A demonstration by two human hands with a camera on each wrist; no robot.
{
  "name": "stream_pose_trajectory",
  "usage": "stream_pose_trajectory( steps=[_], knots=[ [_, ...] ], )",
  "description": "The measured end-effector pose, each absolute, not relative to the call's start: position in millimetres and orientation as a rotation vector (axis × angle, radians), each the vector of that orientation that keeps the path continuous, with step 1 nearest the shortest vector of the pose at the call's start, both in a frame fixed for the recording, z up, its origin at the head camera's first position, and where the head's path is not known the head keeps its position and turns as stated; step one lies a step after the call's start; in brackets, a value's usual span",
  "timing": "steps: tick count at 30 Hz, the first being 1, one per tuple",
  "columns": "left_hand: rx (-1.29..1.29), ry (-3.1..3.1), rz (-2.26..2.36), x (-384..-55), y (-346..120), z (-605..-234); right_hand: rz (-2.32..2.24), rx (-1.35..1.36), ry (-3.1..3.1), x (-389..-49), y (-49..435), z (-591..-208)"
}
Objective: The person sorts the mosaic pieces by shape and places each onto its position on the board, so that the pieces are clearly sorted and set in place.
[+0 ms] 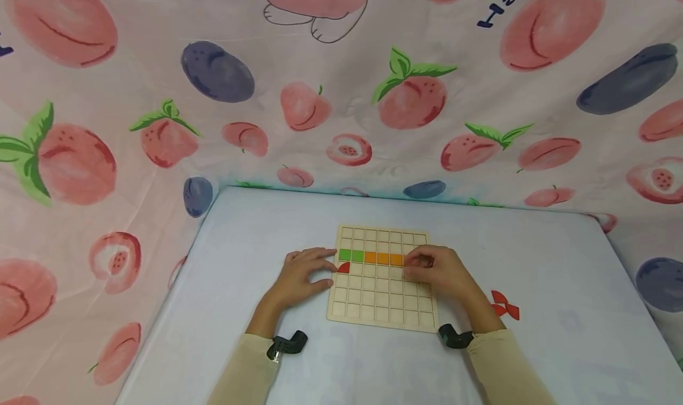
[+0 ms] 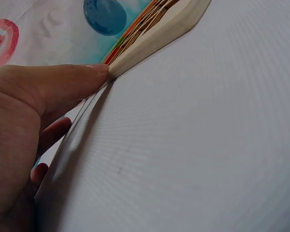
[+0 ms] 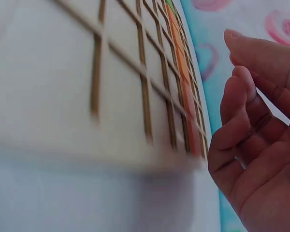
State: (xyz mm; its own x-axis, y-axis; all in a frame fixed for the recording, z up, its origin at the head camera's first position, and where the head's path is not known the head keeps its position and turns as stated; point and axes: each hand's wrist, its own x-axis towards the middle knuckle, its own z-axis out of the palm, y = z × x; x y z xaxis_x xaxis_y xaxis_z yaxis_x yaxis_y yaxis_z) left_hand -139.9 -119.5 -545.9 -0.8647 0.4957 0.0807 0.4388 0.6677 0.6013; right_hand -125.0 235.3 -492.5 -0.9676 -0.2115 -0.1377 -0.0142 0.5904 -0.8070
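Observation:
A wooden grid board (image 1: 381, 322) lies on the table. One row holds green square tiles (image 1: 351, 255) and orange square tiles (image 1: 383, 258); reddish tiles (image 3: 192, 125) show blurred at its right end in the right wrist view. A red quarter-round tile (image 1: 344, 267) sits in the leftmost cell just below that row. My left hand (image 1: 301, 276) touches the board's left edge, fingers spread, thumb (image 2: 82, 79) against the rim. Above the board's right side is my right hand (image 1: 440, 268), its fingers loosely bent, no tile visible between them. It hides the row's right end in the head view.
Several red tiles (image 1: 504, 306) lie on the white tabletop (image 1: 560, 286) right of the board, partly behind the right forearm. A fruit-print cloth (image 1: 341, 114) hangs behind the table and on the left. Each wrist carries a black device (image 1: 288, 344).

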Motion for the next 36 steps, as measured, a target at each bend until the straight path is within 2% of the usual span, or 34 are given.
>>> stream_pose_trajectory(
  steps=[8, 20, 36],
  knots=[
    [0.775, 2.775, 0.975, -138.7, -119.4, -543.7, -1.119, -0.239, 2.739, -116.8, 279.7, -495.3],
    [0.783, 2.777, 0.984, -137.1, -119.8, -542.0, -0.869, -0.141, 2.785, -102.5, 335.7, -493.3],
    [0.781, 2.782, 0.967, -138.2, -119.8, -543.4, -0.693, -0.096, 2.721, -93.7, 360.8, -490.8]
  ],
)
